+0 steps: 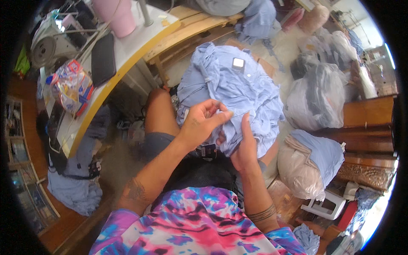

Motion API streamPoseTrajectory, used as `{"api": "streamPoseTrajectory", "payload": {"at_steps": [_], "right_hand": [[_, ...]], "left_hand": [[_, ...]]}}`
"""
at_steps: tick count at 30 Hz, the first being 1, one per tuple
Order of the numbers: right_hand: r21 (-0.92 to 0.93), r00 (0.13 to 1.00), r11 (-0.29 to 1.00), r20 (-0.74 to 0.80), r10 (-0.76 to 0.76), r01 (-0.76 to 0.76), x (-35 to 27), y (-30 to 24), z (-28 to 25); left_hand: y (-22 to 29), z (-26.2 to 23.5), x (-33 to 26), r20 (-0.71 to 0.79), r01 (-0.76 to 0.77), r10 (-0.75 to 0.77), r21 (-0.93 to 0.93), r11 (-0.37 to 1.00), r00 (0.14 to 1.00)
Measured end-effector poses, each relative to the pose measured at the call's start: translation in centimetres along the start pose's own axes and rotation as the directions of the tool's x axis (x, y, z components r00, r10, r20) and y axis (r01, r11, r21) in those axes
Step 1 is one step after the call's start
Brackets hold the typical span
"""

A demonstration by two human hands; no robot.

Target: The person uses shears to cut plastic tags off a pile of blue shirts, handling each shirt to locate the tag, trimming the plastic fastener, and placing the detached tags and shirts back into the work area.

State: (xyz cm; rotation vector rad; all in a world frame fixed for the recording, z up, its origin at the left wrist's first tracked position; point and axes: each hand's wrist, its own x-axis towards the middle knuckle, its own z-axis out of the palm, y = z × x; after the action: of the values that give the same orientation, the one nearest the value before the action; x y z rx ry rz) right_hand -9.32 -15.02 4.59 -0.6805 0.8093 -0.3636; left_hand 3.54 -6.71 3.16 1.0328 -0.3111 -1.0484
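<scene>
And here we have the left hand (203,122) pinching the light blue cloth (242,95), the right hand (245,152) gripping its near edge, thumb uppermost. We see it heaped over the thighs (161,111), matte, deeply creased, with a small dark-rimmed square (239,64) lying toward its far side.

The head-worn fisheye looks down on nearby blue cloth (238,92).
</scene>
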Motion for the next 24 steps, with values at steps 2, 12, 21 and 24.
{"api": "streamPoseTrajectory", "payload": {"at_steps": [2, 12, 21, 24], "right_hand": [[0.017, 0.997, 1.0, 0.076, -0.016, 0.014, -0.2, -1.6, -1.4], [-0.15, 0.891, 0.908, -0.184, -0.414, 0.391, -9.0, -4.3, -1.3], [-0.247, 0.812, 0.838, -0.227, -0.538, 0.487, -9.1, -5.5, -3.4], [-0.345, 0.832, 0.828, -0.186, -0.522, 0.442, -9.1, -6.4, -4.8]], "left_hand": [[1.0, 0.5, 1.4, 0.036, -0.038, 0.035, 0.076, 0.996, 0.999], [12.9, 6.2, -0.7, 0.223, -0.332, 0.263, 0.381, 0.863, 0.939], [6.7, 6.1, -3.0, 0.546, -0.513, 0.149, 0.608, 0.606, 0.824], [2.9, 4.9, -1.5, 0.528, -0.507, 0.16, 0.62, 0.598, 0.834]]}}
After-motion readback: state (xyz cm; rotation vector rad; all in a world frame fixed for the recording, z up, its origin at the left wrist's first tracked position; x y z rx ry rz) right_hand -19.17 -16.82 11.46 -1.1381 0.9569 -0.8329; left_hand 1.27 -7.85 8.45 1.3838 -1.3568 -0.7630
